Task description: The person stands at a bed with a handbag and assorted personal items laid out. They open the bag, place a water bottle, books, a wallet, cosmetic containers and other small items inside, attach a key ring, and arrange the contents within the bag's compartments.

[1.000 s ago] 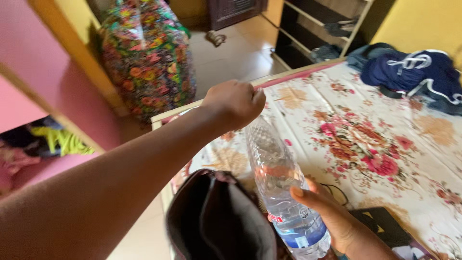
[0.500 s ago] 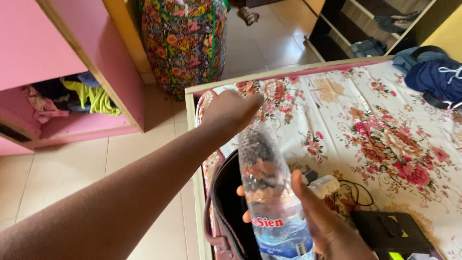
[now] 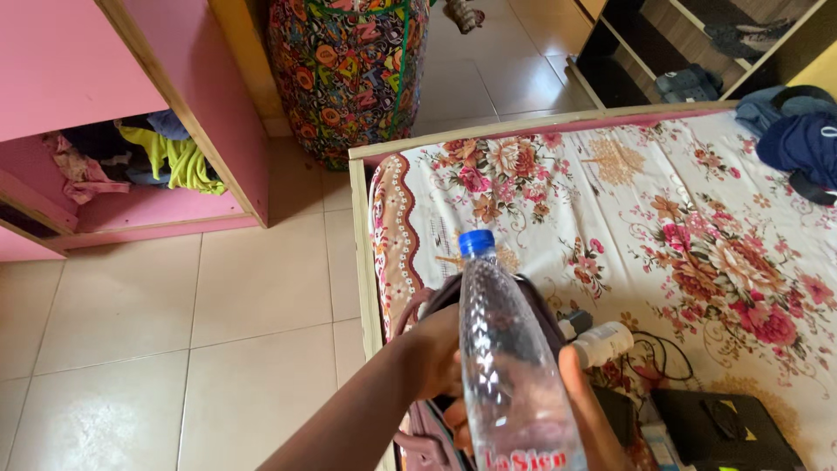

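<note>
right hand [image 3: 582, 410] grasps clear water bottle [image 3: 510, 349] upright, blue cap on, over the dark handbag [image 3: 436, 410] at bed's [image 3: 610, 174] near-left edge. left hand [image 3: 432, 353] rests on bag mouth, grip unclear, likely steadying it.

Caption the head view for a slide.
Right hand grips a blue-capped clear water bottle while the left hand touches a dark handbag on a floral bed.

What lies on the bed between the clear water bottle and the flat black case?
In the head view, a small white bottle and dark cable lie between the water bottle and black case.
</note>
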